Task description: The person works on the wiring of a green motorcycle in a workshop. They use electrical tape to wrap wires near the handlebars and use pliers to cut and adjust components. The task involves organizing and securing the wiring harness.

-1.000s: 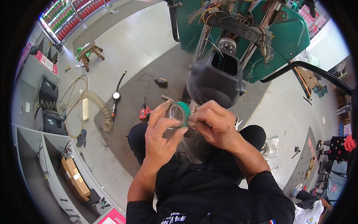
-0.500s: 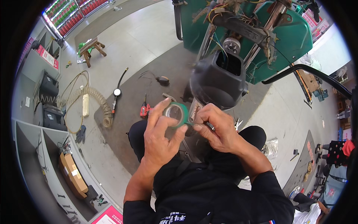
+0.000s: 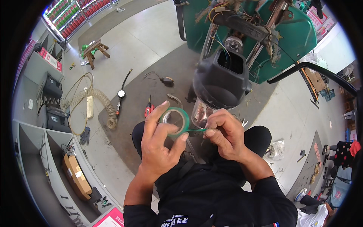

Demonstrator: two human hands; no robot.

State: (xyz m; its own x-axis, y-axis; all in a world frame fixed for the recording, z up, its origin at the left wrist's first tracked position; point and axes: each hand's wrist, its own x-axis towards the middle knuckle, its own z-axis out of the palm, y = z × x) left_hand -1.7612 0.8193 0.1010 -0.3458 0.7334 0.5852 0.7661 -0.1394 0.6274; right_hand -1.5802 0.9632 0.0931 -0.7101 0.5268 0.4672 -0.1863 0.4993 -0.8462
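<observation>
My left hand [image 3: 158, 145] is closed around a roll of green tape [image 3: 185, 122], with fingers through and against its ring. A short green strip runs from the roll to my right hand [image 3: 227, 135], which pinches its free end between thumb and forefinger. Just beyond my hands stands a black plastic housing [image 3: 221, 81] with a square opening and thin wires in it. Its clear lower part [image 3: 201, 113] is partly hidden by my right hand. Behind it are a green vehicle body [image 3: 293, 41] and a bundle of loose wiring [image 3: 223, 8].
A red-handled screwdriver [image 3: 149, 109] lies on the grey mat beyond my left hand. Farther left are a pressure gauge with a hose [image 3: 121, 94], a coiled air hose [image 3: 102, 99] and a wooden stool [image 3: 95, 53]. Open grey shelving [image 3: 51, 166] stands at left. A black bar [image 3: 321, 71] juts out at right.
My hands have drawn slightly apart, and a length of green tape now stretches between the roll and my right fingers. The roll has turned to show its ring more fully.
</observation>
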